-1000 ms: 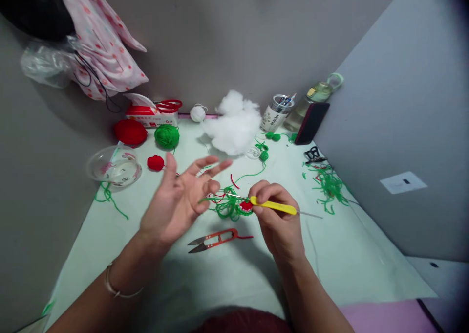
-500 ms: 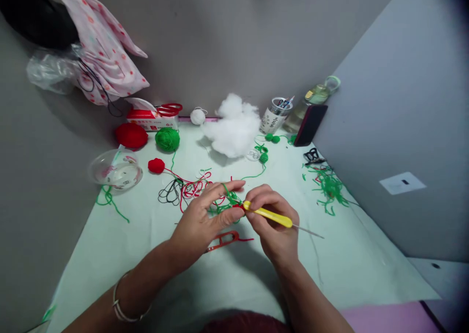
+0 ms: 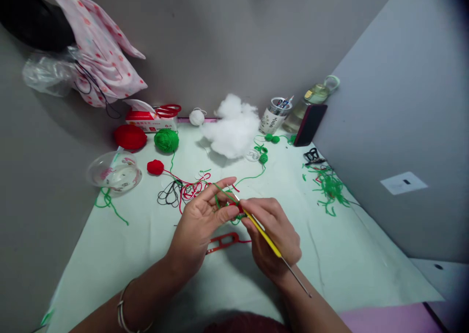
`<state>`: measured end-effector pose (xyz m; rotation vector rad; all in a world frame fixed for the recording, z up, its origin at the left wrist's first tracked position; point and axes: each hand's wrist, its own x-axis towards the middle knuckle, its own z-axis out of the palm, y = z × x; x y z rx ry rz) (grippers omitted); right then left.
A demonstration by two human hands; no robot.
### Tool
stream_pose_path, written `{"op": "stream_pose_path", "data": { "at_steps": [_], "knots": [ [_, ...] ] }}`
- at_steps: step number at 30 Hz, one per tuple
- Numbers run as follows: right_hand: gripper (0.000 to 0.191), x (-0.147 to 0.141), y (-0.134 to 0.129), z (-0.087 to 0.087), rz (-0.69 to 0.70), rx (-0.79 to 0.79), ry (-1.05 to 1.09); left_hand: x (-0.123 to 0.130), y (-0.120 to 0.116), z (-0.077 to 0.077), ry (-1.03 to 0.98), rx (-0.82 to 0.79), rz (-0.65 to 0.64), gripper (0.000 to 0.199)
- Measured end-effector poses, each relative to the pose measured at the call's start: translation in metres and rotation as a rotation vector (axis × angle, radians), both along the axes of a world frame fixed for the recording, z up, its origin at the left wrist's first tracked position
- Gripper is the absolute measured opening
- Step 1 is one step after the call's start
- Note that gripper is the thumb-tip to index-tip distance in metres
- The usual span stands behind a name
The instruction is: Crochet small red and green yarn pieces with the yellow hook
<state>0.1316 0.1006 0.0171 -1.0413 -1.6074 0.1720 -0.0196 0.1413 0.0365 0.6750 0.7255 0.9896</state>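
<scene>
Between the fingers of my left hand [image 3: 200, 220] is a small red and green crochet piece [image 3: 236, 208], partly hidden by the fingertips. Green yarn [image 3: 219, 188] runs over my raised left index finger. My right hand [image 3: 274, 235] grips a crochet hook with a yellow handle [image 3: 266, 237], its metal tip at the piece and a thin metal end pointing down toward my right forearm. Under my hands, orange-handled thread snips [image 3: 223, 242] lie on the table beside a red yarn end.
Tangled red yarn [image 3: 194, 188] and black cord [image 3: 168, 194] lie behind my left hand. A green yarn ball [image 3: 166, 141], plastic bowl [image 3: 115, 171], white stuffing [image 3: 232, 127] and pen cup [image 3: 274, 115] stand farther back. Green scraps [image 3: 330, 186] and a phone [image 3: 310, 125] are right.
The hook has swung to a steeper angle, its rear end now lower and nearer me. My right hand has rolled over, and the green yarn is stretched along the hook tip.
</scene>
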Motion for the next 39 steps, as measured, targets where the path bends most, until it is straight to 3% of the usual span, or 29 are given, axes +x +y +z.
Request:
{"op": "stream_pose_path", "data": {
  "at_steps": [7,10,12,14,19,24,29,32,36,39],
  "knots": [
    [0.023,0.004,0.008,0.006,0.123,-0.19,0.314,-0.003,0.005,0.0,0.012,0.01,-0.054,0.048],
    [0.031,0.002,0.006,-0.001,0.029,-0.133,0.164,0.0,0.003,-0.003,0.041,0.04,0.007,0.051],
    [0.044,-0.001,0.002,-0.007,-0.078,-0.038,-0.033,0.002,0.002,-0.004,0.0,-0.021,0.029,0.05],
    [0.05,-0.003,0.001,-0.01,-0.082,0.032,-0.085,0.004,0.001,-0.004,-0.064,-0.117,0.002,0.045],
    [0.03,-0.001,0.006,0.0,0.026,-0.137,0.275,-0.002,0.006,-0.003,-0.125,-0.229,-0.078,0.04],
    [0.02,0.004,0.009,0.005,0.089,-0.178,0.435,-0.01,0.013,0.001,-0.109,-0.205,-0.075,0.04],
    [0.021,0.006,0.014,0.006,0.163,-0.345,0.709,-0.009,0.013,0.001,-0.077,-0.11,-0.067,0.037],
    [0.015,0.002,0.011,0.004,0.17,-0.351,0.557,-0.003,0.006,-0.003,-0.01,-0.018,-0.015,0.048],
    [0.037,-0.006,0.0,-0.006,-0.086,-0.062,0.038,0.004,-0.002,-0.007,-0.029,-0.056,0.02,0.051],
    [0.039,-0.004,-0.001,-0.005,-0.095,-0.027,0.058,0.003,0.0,-0.008,-0.118,-0.178,-0.078,0.039]
  ]
}}
